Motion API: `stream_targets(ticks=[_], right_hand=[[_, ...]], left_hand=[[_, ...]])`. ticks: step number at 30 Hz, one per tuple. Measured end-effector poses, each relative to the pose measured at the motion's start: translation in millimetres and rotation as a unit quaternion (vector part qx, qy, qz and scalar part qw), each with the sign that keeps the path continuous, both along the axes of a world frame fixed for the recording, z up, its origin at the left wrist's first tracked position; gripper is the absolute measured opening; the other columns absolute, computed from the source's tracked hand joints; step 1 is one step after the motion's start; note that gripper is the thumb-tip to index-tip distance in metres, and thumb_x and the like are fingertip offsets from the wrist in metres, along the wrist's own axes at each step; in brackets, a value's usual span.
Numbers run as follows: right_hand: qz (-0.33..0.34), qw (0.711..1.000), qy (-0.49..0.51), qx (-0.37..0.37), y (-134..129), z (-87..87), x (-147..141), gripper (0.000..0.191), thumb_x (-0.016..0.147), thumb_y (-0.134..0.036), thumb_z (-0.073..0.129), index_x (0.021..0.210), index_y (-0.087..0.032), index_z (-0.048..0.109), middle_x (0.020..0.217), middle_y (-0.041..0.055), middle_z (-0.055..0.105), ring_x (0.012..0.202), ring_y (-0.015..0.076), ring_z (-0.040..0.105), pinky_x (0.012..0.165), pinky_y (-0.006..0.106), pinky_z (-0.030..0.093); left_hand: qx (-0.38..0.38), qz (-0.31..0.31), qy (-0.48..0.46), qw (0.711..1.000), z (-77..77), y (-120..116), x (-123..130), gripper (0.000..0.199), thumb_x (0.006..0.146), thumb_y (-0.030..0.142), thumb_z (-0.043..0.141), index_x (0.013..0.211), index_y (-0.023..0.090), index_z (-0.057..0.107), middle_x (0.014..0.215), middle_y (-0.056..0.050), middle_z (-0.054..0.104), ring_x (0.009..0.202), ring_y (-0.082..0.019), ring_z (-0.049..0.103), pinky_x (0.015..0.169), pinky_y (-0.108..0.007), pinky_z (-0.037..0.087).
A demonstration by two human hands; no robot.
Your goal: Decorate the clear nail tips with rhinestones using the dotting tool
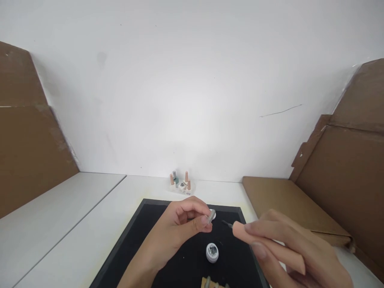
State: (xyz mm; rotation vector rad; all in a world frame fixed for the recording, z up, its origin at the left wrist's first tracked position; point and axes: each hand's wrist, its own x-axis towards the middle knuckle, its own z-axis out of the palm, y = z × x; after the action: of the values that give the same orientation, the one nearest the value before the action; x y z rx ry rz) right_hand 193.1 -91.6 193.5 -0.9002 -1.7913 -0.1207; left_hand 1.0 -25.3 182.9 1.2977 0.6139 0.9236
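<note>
Between the thumb and fingers of my left hand (186, 224) is a small greyish false nail (211, 216), held above the black mat. My right hand (288, 248) grips a nail polish brush (270, 246) by its peach cap handle. The dark bristle tip points left toward the nail, a short gap apart from it. Below, on the mat, stands a small white round jar (212, 253) with silvery flakes in it. At the bottom edge shows part of a wooden strip (213, 285) with greyish pieces on it. A white round thing is partly hidden behind the false nail.
The black mat (168, 260) with a raised rim lies on a white table (75, 240). Against the wall, a clear holder (181, 188) carries several small polish bottles. Cardboard panels stand left (30, 140) and right (354, 160), and a flat cardboard piece (288, 200) lies at right.
</note>
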Motion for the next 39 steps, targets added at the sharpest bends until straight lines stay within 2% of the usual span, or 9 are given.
stream_targets(ticks=[5, 11, 19, 22, 27, 32, 36, 39], right_hand=[[0.024, 1.0, -0.008, -0.019, 12, -0.2, 5, 0.011, 0.086, -0.014, 0.055, 0.09, -0.02, 0.063, 0.062, 0.0001, 0.059, 0.049, 0.012, 0.054, 0.043, 0.023, 0.041], [0.074, 0.996, 0.018, -0.038, 18, -2.0, 8, 0.01, 0.086, -0.015, 0.057, 0.093, -0.021, 0.063, 0.065, -0.0013, 0.06, 0.052, 0.0103, 0.055, 0.046, 0.02, 0.042], [0.105, 0.991, -0.001, -0.086, 26, -4.4, 16, 0.012, 0.087, -0.018, 0.058, 0.095, -0.022, 0.066, 0.07, 0.0002, 0.065, 0.057, 0.0119, 0.059, 0.049, 0.021, 0.046], [0.102, 0.989, -0.015, -0.102, 29, -2.4, 17, 0.011, 0.087, -0.017, 0.056, 0.091, -0.021, 0.065, 0.071, 0.0014, 0.067, 0.057, 0.0125, 0.06, 0.049, 0.022, 0.046], [0.084, 0.991, -0.022, -0.104, 29, 0.2, 18, 0.015, 0.086, -0.011, 0.053, 0.077, -0.019, 0.062, 0.062, -0.0007, 0.063, 0.05, 0.0103, 0.054, 0.045, 0.02, 0.042], [0.108, 0.993, 0.028, -0.049, 29, -1.7, 19, 0.012, 0.085, -0.014, 0.057, 0.09, -0.023, 0.064, 0.065, -0.0008, 0.063, 0.053, 0.0117, 0.056, 0.046, 0.022, 0.042], [0.149, 0.984, 0.0, -0.095, 31, -0.5, 19, 0.019, 0.084, -0.011, 0.058, 0.097, -0.023, 0.065, 0.072, -0.0005, 0.065, 0.059, 0.0111, 0.059, 0.051, 0.021, 0.046], [0.141, 0.982, -0.019, -0.127, 32, 0.7, 20, 0.018, 0.085, -0.01, 0.056, 0.094, -0.022, 0.066, 0.072, -0.0002, 0.066, 0.06, 0.0107, 0.061, 0.053, 0.021, 0.047]], left_hand=[[-0.013, -0.003, -0.001, 1.0, -3.0, 5, 3, 0.011, 0.075, 0.026, 0.076, 0.074, 0.016, 0.071, 0.077, 0.001, 0.059, 0.074, -0.011, 0.056, 0.075, -0.025, 0.051], [-0.01, -0.013, 0.014, 1.0, -10.5, 10, 5, 0.01, 0.078, 0.026, 0.074, 0.076, 0.017, 0.07, 0.076, 0.001, 0.058, 0.074, -0.011, 0.058, 0.075, -0.025, 0.048], [-0.016, -0.016, 0.02, 1.0, -10.1, 12, 7, 0.012, 0.077, 0.026, 0.075, 0.075, 0.016, 0.067, 0.073, 0.002, 0.058, 0.073, -0.012, 0.057, 0.074, -0.025, 0.046], [-0.013, -0.018, 0.021, 1.0, -10.4, 13, 7, 0.013, 0.077, 0.026, 0.075, 0.075, 0.016, 0.067, 0.072, 0.002, 0.058, 0.072, -0.012, 0.057, 0.073, -0.026, 0.046], [-0.012, -0.022, 0.021, 0.999, -11.0, 15, 5, 0.013, 0.076, 0.026, 0.075, 0.074, 0.016, 0.066, 0.073, 0.002, 0.056, 0.069, -0.011, 0.057, 0.071, -0.026, 0.045], [-0.012, -0.021, 0.027, 0.999, -9.7, 15, 5, 0.014, 0.074, 0.026, 0.076, 0.073, 0.015, 0.066, 0.072, 0.003, 0.056, 0.068, -0.011, 0.056, 0.069, -0.025, 0.043], [-0.014, -0.022, 0.03, 0.999, -8.4, 15, 6, 0.015, 0.075, 0.027, 0.075, 0.073, 0.016, 0.065, 0.071, 0.003, 0.054, 0.067, -0.011, 0.055, 0.068, -0.025, 0.042], [-0.012, -0.023, 0.034, 0.999, -8.6, 15, 5, 0.014, 0.076, 0.026, 0.075, 0.073, 0.016, 0.065, 0.071, 0.003, 0.054, 0.068, -0.011, 0.055, 0.069, -0.025, 0.042]])
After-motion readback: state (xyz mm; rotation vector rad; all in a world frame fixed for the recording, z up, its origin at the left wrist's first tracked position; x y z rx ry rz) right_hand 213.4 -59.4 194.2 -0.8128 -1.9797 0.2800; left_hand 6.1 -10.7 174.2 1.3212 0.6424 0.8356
